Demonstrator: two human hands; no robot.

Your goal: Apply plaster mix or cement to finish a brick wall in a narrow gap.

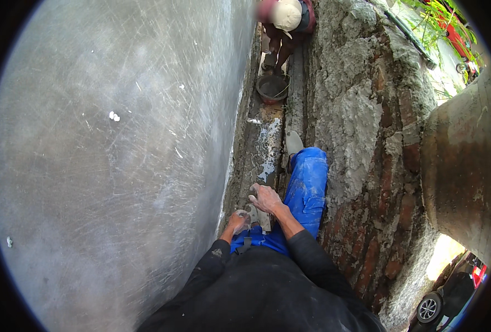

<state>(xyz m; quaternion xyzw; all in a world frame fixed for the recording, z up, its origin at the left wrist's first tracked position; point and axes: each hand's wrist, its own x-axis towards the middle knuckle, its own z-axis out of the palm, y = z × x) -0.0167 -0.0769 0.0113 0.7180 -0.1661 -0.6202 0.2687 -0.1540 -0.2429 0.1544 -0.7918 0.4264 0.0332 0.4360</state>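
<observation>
My left hand (239,220), dusted with pale powder, is closed at my lap beside a dark strap (246,243); what it holds, if anything, is too unclear to make out. My right hand (263,198), also dusty, is a little higher, its fingers bent and apart with nothing visible in them. It is over the narrow ledge (270,144), which is splashed with white. My legs in dusty blue trousers (306,188) extend along this ledge, with a pale shoe (294,143) at the right leg's end.
A smooth grey plastered wall (107,177) rises on the left, rough masonry (356,110) on the right. A person in a pale cap (287,14) is ahead, behind a bucket (272,88). A rounded concrete form (461,155) juts in at right; plants and vehicles show beyond.
</observation>
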